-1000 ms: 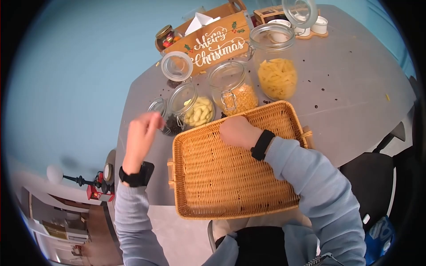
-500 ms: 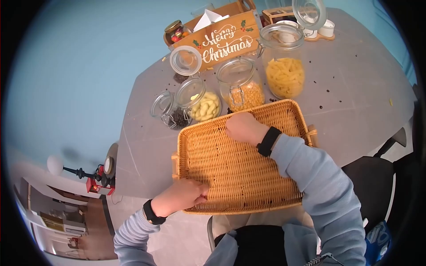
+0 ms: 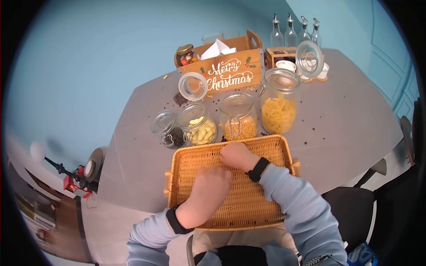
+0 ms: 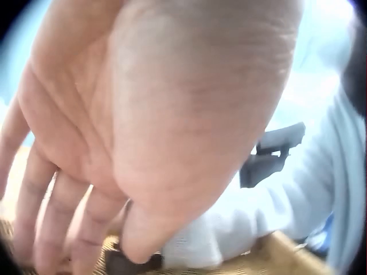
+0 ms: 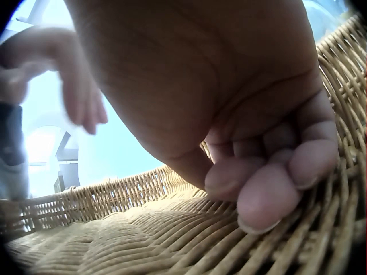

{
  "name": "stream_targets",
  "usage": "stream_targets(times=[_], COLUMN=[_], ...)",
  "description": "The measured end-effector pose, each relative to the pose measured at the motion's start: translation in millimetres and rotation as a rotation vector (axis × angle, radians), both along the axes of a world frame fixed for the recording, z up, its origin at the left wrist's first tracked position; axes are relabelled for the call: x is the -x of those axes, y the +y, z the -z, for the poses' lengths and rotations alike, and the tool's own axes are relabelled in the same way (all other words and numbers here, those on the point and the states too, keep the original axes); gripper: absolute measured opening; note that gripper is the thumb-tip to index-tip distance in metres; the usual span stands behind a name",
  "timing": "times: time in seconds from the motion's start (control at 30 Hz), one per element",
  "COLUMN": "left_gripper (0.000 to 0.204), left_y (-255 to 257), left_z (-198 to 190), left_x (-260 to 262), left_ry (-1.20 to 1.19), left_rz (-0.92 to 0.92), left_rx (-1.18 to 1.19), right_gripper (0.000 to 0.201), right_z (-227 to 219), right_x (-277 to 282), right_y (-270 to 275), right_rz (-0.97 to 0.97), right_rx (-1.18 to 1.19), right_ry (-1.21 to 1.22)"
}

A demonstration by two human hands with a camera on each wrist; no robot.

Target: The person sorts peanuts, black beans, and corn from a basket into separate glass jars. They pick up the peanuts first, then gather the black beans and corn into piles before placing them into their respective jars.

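Note:
A shallow wicker basket (image 3: 255, 199) with wooden side handles lies at the table's near edge, over the person's lap. Inside its far wall, the right hand (image 3: 239, 156) has its fingers curled. In the right wrist view its fingertips (image 5: 266, 197) meet the woven wicker, and nothing shows between them. Blurred, the left hand (image 3: 208, 195) hangs over the basket's left half. Its fingers (image 4: 57, 223) are loosely extended and hold nothing visible. Just beyond the basket stand open clip-top glass jars of black beans (image 3: 174, 137), pale yellow curved pieces (image 3: 204, 134), corn kernels (image 3: 239, 128) and penne pasta (image 3: 278, 114).
Behind the jars sits a wooden "Merry Christmas" crate (image 3: 230, 73) with white tissue and a jar of colourful sweets (image 3: 188, 57). Glass bottles (image 3: 290, 35) and white pots are at the back right. Dark beans lie scattered on the table (image 3: 328, 113). A black chair (image 3: 348, 213) is at right.
The left hand has come down from beside the bean jar, crossed the basket's near left edge, and moved inward over the basket. The right hand stays at the far wall. The head view has tilted up.

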State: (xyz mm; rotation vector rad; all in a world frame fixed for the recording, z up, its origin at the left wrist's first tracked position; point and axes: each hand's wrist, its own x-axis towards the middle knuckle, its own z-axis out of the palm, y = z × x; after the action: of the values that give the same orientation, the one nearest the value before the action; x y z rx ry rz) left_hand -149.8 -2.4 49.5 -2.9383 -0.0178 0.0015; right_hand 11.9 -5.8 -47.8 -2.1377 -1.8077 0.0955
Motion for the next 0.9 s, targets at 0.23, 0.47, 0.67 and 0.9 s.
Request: stream_targets(times=[0.23, 0.47, 0.67, 0.9], left_gripper=[0.007, 0.008, 0.007, 0.007], left_y=[38.4, 69.9, 69.2, 69.3], left_z=[29.2, 74.5, 84.8, 89.7], left_x=[-36.1, -43.6, -51.6, -55.9], left_ry=[-0.019, -0.163, -0.168, -0.172], left_rz=[-0.315, -0.271, -0.320, -0.352], left_rx=[-0.147, -0.062, -0.125, -0.180], right_gripper=[0.026, 0.028, 0.025, 0.018], right_z=[-2.5, -1.1, -9.7, -11.2], right_x=[1.4, 4.4, 4.8, 3.1], right_y=[-0.6, -0.5, -2.4, -3.5], right_rz=[0.018, 0.053, 0.040, 0.025], right_rx=[-0.009, -0.030, 0.002, 0.020], right_ry=[-0.004, -0.016, -0.023, -0.008])
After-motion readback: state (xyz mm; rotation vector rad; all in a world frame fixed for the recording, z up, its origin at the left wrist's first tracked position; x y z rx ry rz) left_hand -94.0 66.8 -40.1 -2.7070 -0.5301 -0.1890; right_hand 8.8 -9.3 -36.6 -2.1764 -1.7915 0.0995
